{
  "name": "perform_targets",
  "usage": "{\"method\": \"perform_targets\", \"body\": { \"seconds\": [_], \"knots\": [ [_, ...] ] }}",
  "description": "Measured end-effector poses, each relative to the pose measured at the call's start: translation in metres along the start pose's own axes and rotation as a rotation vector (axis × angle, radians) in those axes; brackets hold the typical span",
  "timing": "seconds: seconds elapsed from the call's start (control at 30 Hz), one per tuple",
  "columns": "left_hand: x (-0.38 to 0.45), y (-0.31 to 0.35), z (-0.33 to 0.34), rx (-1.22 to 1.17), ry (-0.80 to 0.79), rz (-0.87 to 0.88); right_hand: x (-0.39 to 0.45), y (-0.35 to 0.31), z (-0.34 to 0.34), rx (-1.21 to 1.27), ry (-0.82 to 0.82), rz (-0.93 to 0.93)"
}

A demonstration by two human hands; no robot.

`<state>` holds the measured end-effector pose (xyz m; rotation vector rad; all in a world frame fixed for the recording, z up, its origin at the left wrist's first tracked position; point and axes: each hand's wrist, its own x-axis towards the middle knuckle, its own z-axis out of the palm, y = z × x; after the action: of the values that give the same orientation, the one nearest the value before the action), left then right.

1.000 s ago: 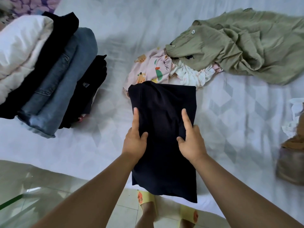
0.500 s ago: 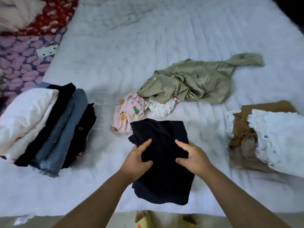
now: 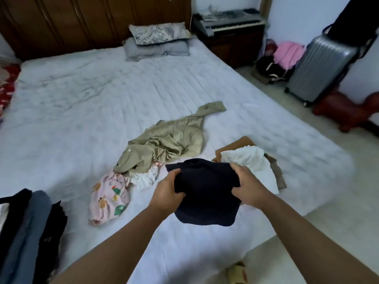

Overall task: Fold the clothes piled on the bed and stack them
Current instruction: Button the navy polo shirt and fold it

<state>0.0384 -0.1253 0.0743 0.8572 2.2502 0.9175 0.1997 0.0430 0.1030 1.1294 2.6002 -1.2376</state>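
Left hand (image 3: 168,191) and right hand (image 3: 247,186) grip folded navy garment (image 3: 207,193) at both sides, fingers curled tight, keeping fold intact above bed (image 3: 102,99); probably bound for white-and-brown stack (image 3: 252,160) just beside.

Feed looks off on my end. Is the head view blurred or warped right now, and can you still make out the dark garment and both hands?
Head view: soft motion blur overall, strongest on the bed's right edge; wide-angle bending curves the bed and the suitcase. Light is even, no glare. The dark garment shows no fold detail, but the left hand and right hand gripping its sides are readable.
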Motion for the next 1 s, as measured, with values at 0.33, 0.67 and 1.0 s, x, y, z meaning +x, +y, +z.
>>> {"method": "perform_targets", "body": {
  "seconds": [0.33, 0.67, 1.0],
  "knots": [
    [0.053, 0.089, 0.054, 0.086, -0.003, -0.025, 0.021, 0.078, -0.125, -0.207, 0.002, 0.037],
    [0.113, 0.14, 0.12, -0.292, 0.103, -0.191, 0.092, 0.135, -0.152, 0.326, 0.196, 0.093],
    [0.187, 0.142, 0.172, -0.197, 0.159, -0.283, 0.189, 0.178, -0.152, 0.294, 0.171, 0.171]
  ]
}}
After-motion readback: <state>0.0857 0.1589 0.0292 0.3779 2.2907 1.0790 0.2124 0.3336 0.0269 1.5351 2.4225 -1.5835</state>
